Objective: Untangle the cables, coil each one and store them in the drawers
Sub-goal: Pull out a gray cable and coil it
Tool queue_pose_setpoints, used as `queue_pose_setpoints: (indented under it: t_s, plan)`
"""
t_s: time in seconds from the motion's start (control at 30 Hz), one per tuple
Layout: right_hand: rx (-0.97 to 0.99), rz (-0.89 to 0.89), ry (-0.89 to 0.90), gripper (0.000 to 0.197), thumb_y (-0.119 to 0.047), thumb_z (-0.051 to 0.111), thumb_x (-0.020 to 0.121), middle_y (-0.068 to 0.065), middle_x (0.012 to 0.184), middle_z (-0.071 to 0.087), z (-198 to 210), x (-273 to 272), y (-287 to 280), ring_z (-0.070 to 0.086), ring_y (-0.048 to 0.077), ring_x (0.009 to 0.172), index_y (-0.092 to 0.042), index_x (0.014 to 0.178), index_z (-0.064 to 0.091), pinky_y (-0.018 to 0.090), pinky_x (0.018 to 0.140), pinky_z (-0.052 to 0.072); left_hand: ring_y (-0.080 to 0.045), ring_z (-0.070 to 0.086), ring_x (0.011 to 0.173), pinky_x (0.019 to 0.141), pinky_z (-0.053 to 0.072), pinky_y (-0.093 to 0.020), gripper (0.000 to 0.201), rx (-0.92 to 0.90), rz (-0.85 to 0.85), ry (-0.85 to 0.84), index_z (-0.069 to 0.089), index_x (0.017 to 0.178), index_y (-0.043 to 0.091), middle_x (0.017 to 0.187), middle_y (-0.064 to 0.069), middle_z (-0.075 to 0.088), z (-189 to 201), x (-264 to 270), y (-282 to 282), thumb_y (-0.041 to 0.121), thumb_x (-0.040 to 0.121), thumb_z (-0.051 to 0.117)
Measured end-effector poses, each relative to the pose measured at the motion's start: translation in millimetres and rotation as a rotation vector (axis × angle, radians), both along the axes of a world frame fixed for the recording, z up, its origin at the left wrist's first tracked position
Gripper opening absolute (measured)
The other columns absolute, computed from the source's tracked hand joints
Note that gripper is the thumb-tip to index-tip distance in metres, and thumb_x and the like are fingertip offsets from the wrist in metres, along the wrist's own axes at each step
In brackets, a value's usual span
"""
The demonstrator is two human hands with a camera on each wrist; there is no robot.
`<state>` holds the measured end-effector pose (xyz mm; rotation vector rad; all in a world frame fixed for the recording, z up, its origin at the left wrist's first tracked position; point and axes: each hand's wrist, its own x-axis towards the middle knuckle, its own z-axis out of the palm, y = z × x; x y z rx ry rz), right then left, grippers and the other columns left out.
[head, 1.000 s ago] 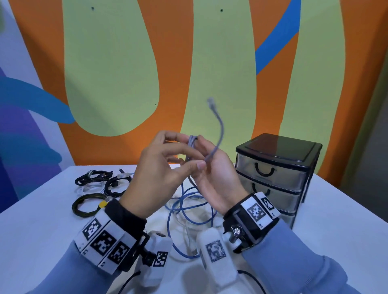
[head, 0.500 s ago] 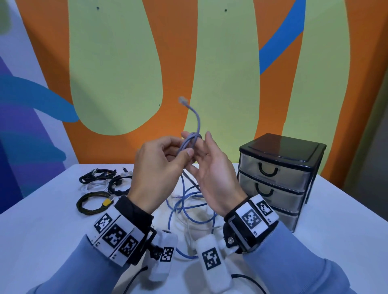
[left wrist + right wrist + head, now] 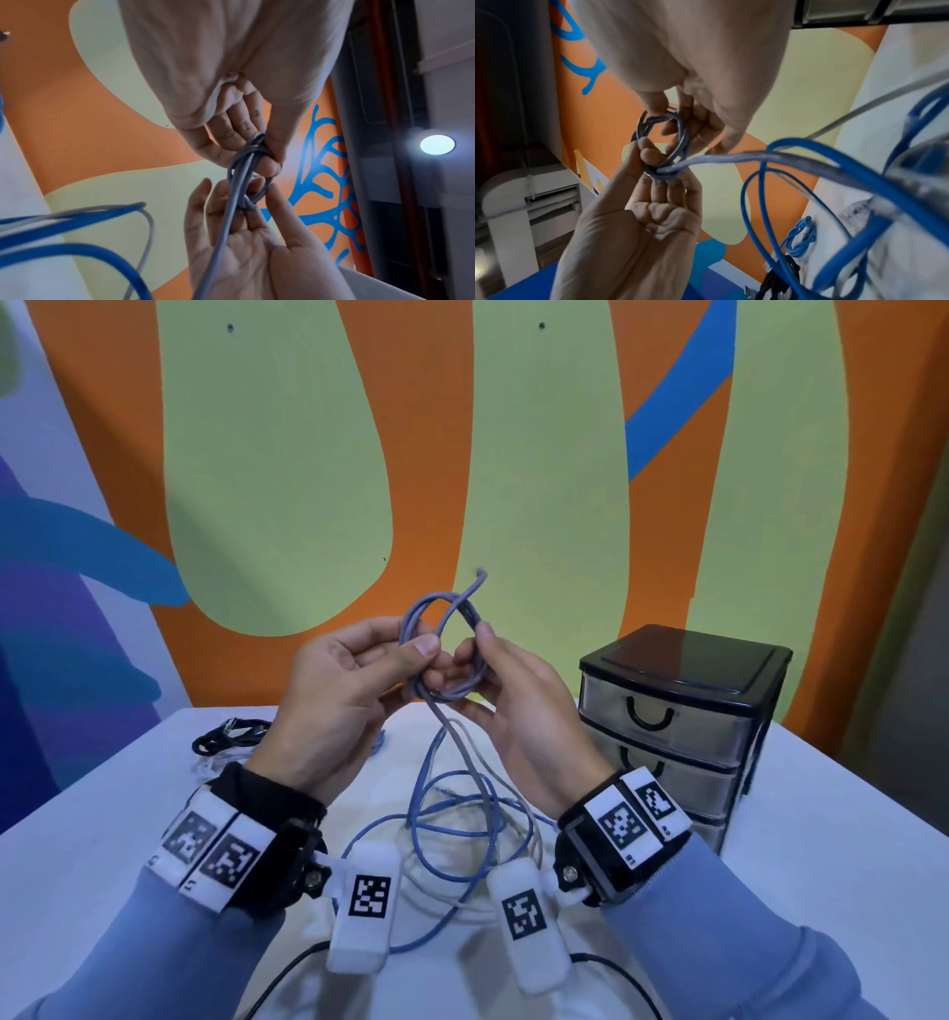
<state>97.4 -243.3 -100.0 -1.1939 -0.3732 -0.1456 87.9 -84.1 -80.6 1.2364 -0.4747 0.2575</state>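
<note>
Both hands are raised over the table and hold a small coil of grey cable (image 3: 445, 654) between them. My left hand (image 3: 416, 637) pinches the coil's left side between thumb and fingers. My right hand (image 3: 475, 643) grips its right side, fingers curled through the loop. The cable's free end (image 3: 480, 576) sticks up just above the coil. The rest of the grey cable hangs down into a loose tangle with a blue cable (image 3: 452, 834) on the white table (image 3: 102, 814). The left wrist view shows the coil (image 3: 248, 182); the right wrist view shows the coil (image 3: 661, 142) too.
A black three-drawer unit (image 3: 683, 706) stands at the right, all drawers closed. Coiled black cables (image 3: 231, 737) lie at the back left. A small coiled blue cable (image 3: 800, 236) lies on the table. A painted wall stands right behind the table.
The upright free end has been wound round into a wider loop, so only a short tip stands above the coil. Both hands now grip the coil from opposite sides.
</note>
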Motion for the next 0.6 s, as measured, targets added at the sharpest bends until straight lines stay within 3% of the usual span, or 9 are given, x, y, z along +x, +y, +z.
queue_pose_setpoints:
  t_s: [0.1, 0.23, 0.33, 0.4, 0.53, 0.6]
  plan:
    - [0.081, 0.031, -0.023, 0.028, -0.027, 0.051, 0.11, 0.011, 0.083, 0.063, 1.4, -3.1, 0.7, 0.059, 0.03, 0.091, -0.007, 0.093, 0.062, 0.049, 0.1, 0.052, -0.022, 0.072, 0.068, 0.074, 0.062, -0.033, 0.014, 0.045, 0.071, 0.009, 0.073, 0.099, 0.003, 0.083, -0.016, 0.077, 1.7, -2.1, -0.2, 0.007, 0.086, 0.078]
    - [0.096, 0.046, -0.077, 0.026, -0.021, 0.051, 0.109, 0.004, 0.07, 0.051, 3.6, -6.1, 2.6, 0.054, 0.016, 0.07, -0.009, 0.088, 0.059, 0.031, 0.081, 0.052, -0.031, 0.073, 0.073, 0.07, 0.064, -0.035, 0.007, 0.111, 0.195, 0.015, 0.072, 0.093, 0.002, 0.085, -0.028, 0.076, 1.8, -2.8, -0.7, -0.001, 0.089, 0.077]
    - [0.083, 0.127, -0.135, 0.026, -0.017, 0.049, 0.109, 0.005, 0.069, 0.045, 3.4, -8.7, 3.5, 0.051, 0.014, 0.066, -0.009, 0.086, 0.057, 0.022, 0.072, 0.05, -0.037, 0.072, 0.069, 0.068, 0.066, -0.041, 0.009, 0.18, 0.284, 0.015, 0.068, 0.093, -0.005, 0.079, -0.03, 0.074, -1.7, -0.3, -0.4, -0.006, 0.088, 0.075]
    - [0.042, 0.173, -0.16, 0.024, -0.016, 0.052, 0.108, 0.005, 0.069, 0.046, 2.0, -9.5, 3.5, 0.047, 0.017, 0.067, -0.009, 0.086, 0.057, 0.023, 0.072, 0.046, -0.033, 0.073, 0.065, 0.06, 0.064, -0.039, 0.01, 0.216, 0.36, 0.012, 0.067, 0.097, -0.005, 0.076, -0.029, 0.073, -6.4, 3.9, -1.4, -0.005, 0.09, 0.073]
    - [-0.016, 0.187, -0.172, 0.026, -0.021, 0.06, 0.1, 0.005, 0.064, 0.039, 0.1, -11.5, 5.3, 0.038, 0.019, 0.063, -0.01, 0.077, 0.055, 0.023, 0.068, 0.045, -0.02, 0.076, 0.059, 0.058, 0.065, -0.039, 0.007, 0.432, 0.536, -0.084, 0.075, 0.101, 0.017, 0.073, -0.013, 0.074, -14.4, 6.3, -7.0, 0.014, 0.096, 0.071]
    - [-0.036, 0.123, -0.164, 0.032, -0.02, 0.066, 0.102, 0.002, 0.063, 0.033, -0.9, -11.1, 6.8, 0.032, 0.018, 0.06, -0.013, 0.073, 0.055, 0.028, 0.069, 0.047, -0.014, 0.075, 0.061, 0.058, 0.065, -0.036, 0.014, 0.531, 0.557, -0.16, 0.08, 0.096, 0.022, 0.075, -0.005, 0.073, -15.9, 5.7, -8.2, 0.02, 0.1, 0.066]
